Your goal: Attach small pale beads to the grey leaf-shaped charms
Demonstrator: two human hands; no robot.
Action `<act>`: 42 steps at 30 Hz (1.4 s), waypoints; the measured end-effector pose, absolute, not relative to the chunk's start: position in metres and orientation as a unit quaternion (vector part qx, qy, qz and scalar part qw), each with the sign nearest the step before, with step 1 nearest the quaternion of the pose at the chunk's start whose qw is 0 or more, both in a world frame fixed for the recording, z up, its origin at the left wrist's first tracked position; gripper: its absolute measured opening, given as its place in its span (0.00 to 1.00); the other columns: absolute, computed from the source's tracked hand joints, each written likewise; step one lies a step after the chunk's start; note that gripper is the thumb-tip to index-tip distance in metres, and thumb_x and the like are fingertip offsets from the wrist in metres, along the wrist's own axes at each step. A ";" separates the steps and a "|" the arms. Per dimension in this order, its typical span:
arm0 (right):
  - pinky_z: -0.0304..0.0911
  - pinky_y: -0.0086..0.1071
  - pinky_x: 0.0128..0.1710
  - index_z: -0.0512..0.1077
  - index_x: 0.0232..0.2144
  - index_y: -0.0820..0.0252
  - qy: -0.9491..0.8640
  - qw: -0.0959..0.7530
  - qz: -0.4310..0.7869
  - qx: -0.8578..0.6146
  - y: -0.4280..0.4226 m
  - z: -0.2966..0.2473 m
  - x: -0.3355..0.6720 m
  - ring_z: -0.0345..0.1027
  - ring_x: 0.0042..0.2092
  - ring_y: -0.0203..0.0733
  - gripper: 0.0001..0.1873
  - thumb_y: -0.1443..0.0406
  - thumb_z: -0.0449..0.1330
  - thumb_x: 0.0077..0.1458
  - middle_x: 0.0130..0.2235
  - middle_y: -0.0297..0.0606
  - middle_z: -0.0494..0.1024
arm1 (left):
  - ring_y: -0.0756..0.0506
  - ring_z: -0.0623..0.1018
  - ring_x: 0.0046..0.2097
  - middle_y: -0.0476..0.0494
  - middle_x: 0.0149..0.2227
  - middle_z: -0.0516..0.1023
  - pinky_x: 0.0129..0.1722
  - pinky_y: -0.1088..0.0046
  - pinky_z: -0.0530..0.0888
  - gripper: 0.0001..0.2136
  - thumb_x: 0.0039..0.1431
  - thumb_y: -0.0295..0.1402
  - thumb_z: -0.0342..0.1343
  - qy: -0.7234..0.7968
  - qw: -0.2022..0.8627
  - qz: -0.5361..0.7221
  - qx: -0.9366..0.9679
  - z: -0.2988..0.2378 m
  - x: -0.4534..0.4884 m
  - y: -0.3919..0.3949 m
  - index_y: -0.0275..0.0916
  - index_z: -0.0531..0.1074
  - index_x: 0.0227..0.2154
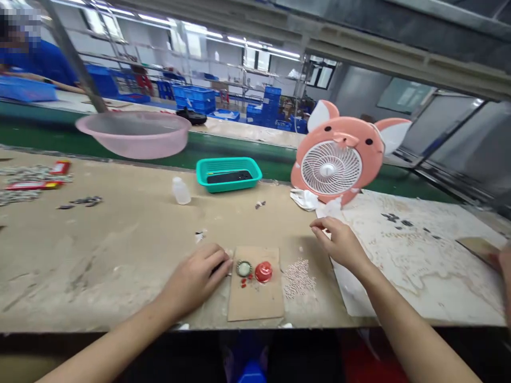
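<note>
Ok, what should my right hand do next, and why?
Perhaps bring your right hand over the loose pale beads: it is beyond them, toward the fan, while they lie beside the cardboard square with the red piece on it, and your left hand is near that square's left edge.

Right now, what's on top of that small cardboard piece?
On the cardboard piece lie a dark-rimmed round cap, a glossy red round piece and small red bits. The cardboard directly beneath them is covered.

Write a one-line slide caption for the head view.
Left hand beside a cardboard piece, small beads on its other side, right hand before a pig-faced fan.
</note>
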State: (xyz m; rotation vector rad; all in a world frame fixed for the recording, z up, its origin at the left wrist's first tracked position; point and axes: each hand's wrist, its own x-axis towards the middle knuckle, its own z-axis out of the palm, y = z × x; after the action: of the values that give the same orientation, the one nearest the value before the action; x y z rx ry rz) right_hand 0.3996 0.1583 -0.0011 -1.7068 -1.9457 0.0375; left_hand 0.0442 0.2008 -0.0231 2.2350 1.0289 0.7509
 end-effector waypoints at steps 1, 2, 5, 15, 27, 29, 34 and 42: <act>0.67 0.39 0.43 0.74 0.39 0.57 -0.715 0.273 0.025 -0.643 0.146 -0.006 0.403 0.72 0.42 0.46 0.10 0.64 0.52 0.65 0.39 0.40 0.79 | 0.41 0.74 0.40 0.43 0.36 0.76 0.43 0.68 0.68 0.10 0.64 0.39 0.54 0.379 0.267 0.271 0.844 -0.024 0.044 0.202 0.43 0.76 0.31; 0.67 0.38 0.42 0.74 0.39 0.57 -0.711 0.270 0.036 -0.648 0.136 -0.010 0.406 0.72 0.42 0.45 0.09 0.64 0.53 0.65 0.38 0.39 0.79 | 0.41 0.75 0.40 0.43 0.37 0.77 0.44 0.68 0.68 0.10 0.64 0.40 0.54 0.375 0.255 0.263 0.851 -0.024 0.043 0.202 0.43 0.77 0.32; 0.67 0.37 0.43 0.74 0.38 0.57 -0.716 0.259 0.067 -0.645 0.121 -0.020 0.403 0.72 0.42 0.44 0.08 0.66 0.54 0.64 0.38 0.38 0.79 | 0.41 0.76 0.42 0.43 0.40 0.78 0.45 0.69 0.69 0.10 0.63 0.41 0.56 0.368 0.228 0.247 0.867 -0.026 0.038 0.201 0.43 0.78 0.35; 0.67 0.44 0.51 0.74 0.45 0.60 -0.790 0.222 0.077 -0.567 0.232 -0.014 0.339 0.70 0.50 0.45 0.10 0.62 0.61 0.63 0.47 0.40 0.76 | 0.41 0.75 0.47 0.44 0.42 0.77 0.48 0.64 0.70 0.11 0.62 0.43 0.58 0.375 0.166 0.193 0.892 -0.021 0.039 0.190 0.42 0.75 0.34; 0.66 0.48 0.53 0.73 0.46 0.61 -0.780 0.178 0.040 -0.599 0.297 -0.010 0.346 0.69 0.52 0.47 0.12 0.61 0.61 0.64 0.51 0.41 0.74 | 0.42 0.75 0.49 0.46 0.44 0.77 0.50 0.61 0.68 0.08 0.65 0.38 0.53 0.388 0.165 0.176 0.889 -0.025 0.028 0.194 0.43 0.74 0.33; 0.64 0.49 0.54 0.73 0.45 0.61 -0.763 0.191 0.039 -0.616 0.265 -0.002 0.365 0.68 0.53 0.48 0.10 0.63 0.61 0.63 0.49 0.41 0.75 | 0.41 0.75 0.49 0.46 0.45 0.77 0.50 0.61 0.68 0.08 0.65 0.38 0.53 0.396 0.150 0.173 0.889 -0.024 0.022 0.197 0.43 0.74 0.34; 0.67 0.40 0.46 0.74 0.38 0.56 -0.736 0.214 0.084 -0.636 0.148 0.001 0.392 0.71 0.44 0.44 0.06 0.65 0.56 0.65 0.40 0.37 0.78 | 0.38 0.76 0.51 0.48 0.48 0.78 0.55 0.52 0.65 0.07 0.63 0.41 0.55 0.397 0.082 0.199 0.892 -0.024 0.016 0.197 0.49 0.74 0.41; 0.65 0.44 0.45 0.74 0.40 0.53 -0.672 0.241 0.070 -0.697 0.062 -0.030 0.404 0.69 0.44 0.48 0.08 0.62 0.54 0.66 0.39 0.37 0.77 | 0.33 0.76 0.52 0.44 0.48 0.79 0.62 0.38 0.53 0.08 0.60 0.34 0.56 0.395 -0.025 0.289 0.872 -0.033 0.030 0.150 0.51 0.79 0.38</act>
State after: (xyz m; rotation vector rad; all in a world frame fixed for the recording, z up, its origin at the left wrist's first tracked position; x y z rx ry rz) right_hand 0.4042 0.0625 -0.0303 -1.9057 -1.8393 0.1912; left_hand 0.0303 0.1504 -0.0327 2.7840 1.2599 0.9217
